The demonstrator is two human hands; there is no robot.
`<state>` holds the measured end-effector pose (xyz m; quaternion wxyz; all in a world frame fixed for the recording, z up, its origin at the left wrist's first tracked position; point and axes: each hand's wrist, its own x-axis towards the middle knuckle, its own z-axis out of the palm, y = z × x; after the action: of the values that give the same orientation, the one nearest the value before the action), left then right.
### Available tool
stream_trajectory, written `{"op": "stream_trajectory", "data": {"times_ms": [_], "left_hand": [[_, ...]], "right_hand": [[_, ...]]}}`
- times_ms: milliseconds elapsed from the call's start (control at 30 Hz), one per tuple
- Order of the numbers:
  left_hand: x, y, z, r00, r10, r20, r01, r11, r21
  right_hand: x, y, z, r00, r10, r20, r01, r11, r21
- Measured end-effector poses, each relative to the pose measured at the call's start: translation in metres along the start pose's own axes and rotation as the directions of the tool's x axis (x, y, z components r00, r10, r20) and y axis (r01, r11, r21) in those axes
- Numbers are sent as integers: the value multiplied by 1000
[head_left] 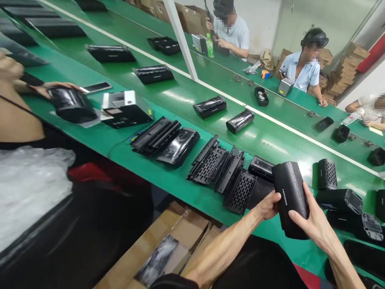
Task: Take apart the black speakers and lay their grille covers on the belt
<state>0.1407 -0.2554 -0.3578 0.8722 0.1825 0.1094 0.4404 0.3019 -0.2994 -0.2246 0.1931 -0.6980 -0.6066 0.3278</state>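
A black speaker housing (290, 192) with white lettering is held between my two hands above the green bench. My left hand (268, 205) grips its left side with thumb and fingers. On the right side, my right hand (314, 218) wraps around it, thumb lying across the front. Just left of my hands, perforated black grille panels (241, 190) lie on the bench. Behind the held housing rests another black housing (261, 167), partly hidden by it. An upright black housing with a slotted grille (327, 174) stands to the right.
More black housings (345, 200) crowd the right side. The green conveyor (180, 98) carries several housings past a white post (180, 40). To the left, a co-worker's hand (60, 86) touches a glossy housing near a boxy device (128, 108). Cardboard boxes (159, 228) sit below the bench.
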Motion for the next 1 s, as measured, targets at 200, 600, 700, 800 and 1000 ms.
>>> {"op": "stream_trajectory", "data": {"times_ms": [200,600,700,800,1000], "left_hand": [[4,3,9,993,44,-110,-43,999,5],[17,43,20,956,56,-289,20,968,252],[15,100,21,981,161,-106,-70,809,583],[13,142,25,993,67,101,-121,576,809],[14,110,21,978,208,7,-163,744,648]], "right_hand": [[-2,10,-10,994,-108,-19,108,993,42],[-23,29,44,819,0,-574,173,954,246],[-39,29,21,887,43,-460,115,943,311],[-49,28,5,922,10,-387,123,941,316],[-31,48,-30,940,-52,-337,159,941,298]]}}
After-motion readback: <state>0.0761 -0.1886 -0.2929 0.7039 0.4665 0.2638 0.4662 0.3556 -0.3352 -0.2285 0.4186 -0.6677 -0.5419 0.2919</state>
